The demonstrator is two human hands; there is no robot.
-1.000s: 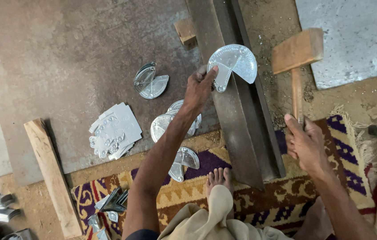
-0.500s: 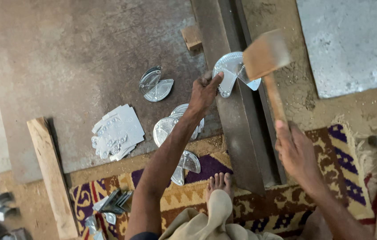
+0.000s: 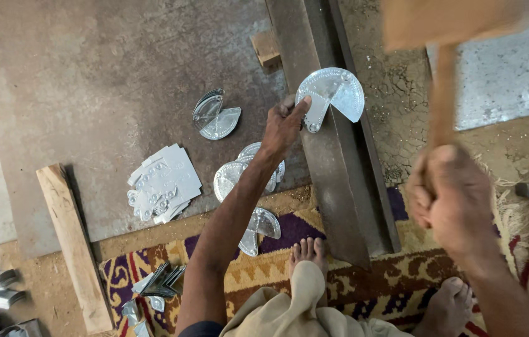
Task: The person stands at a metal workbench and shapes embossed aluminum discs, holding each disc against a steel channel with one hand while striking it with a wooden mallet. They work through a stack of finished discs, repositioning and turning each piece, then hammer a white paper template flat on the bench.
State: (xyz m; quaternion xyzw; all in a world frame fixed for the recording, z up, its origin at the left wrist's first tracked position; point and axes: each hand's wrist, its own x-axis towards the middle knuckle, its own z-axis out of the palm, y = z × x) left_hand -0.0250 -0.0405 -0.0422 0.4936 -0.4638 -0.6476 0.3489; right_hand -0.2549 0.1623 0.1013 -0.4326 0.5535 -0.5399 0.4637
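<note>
Head view: left hand (image 3: 282, 126) fingers pin metal piece (image 3: 330, 97) on steel beam (image 3: 333, 168); right hand (image 3: 451, 200) grips mallet (image 3: 445, 37) over concrete floor (image 3: 90, 75).

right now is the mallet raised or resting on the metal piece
Raised. The wooden mallet is blurred high in the right hand, apart from the fan-shaped metal piece the left hand steadies.

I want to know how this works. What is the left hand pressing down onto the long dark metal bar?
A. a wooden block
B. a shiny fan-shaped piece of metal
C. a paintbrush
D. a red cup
B: the left hand holds the edge of a shiny fan-shaped metal piece lying on the dark metal bar, while the right hand has a wooden mallet raised above.
</note>
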